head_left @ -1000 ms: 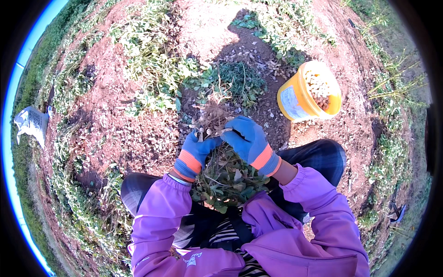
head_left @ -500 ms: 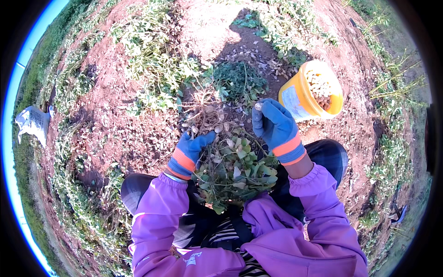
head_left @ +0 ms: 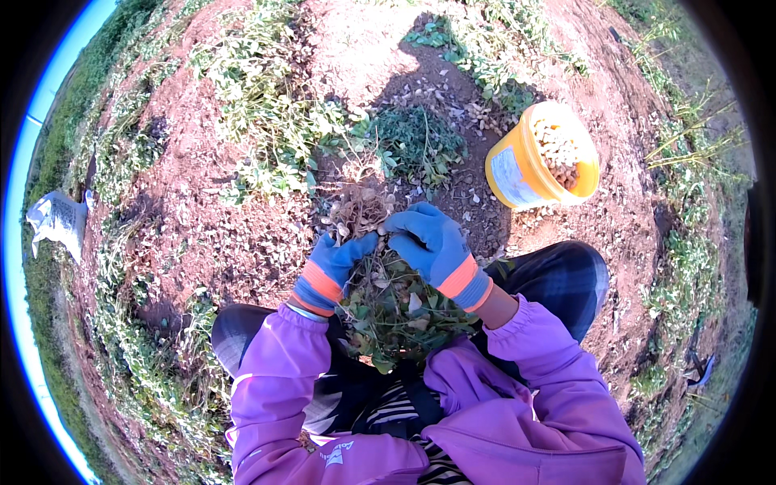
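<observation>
A peanut plant (head_left: 404,311) lies across my lap, its green leaves toward me and its tangled roots with several pods (head_left: 360,212) pointing away. My gloved left hand (head_left: 339,263) is closed round the stems just below the roots. At the right side of the root cluster, my gloved right hand (head_left: 432,246) pinches with thumb and fingers at the peanuts; its fingertips partly hide what they grip. Both gloves are blue with orange bands at the wrist.
A yellow bucket (head_left: 525,166) partly filled with peanuts leans toward the right on the reddish soil. Pulled plants (head_left: 271,113) lie ahead to the left, with a darker green heap (head_left: 416,145) in my shadow. A white sack (head_left: 61,218) stands far left.
My right hand has moved left and toward the roots from near the bucket, where it held up a peanut. My left hand keeps its hold on the plant.
</observation>
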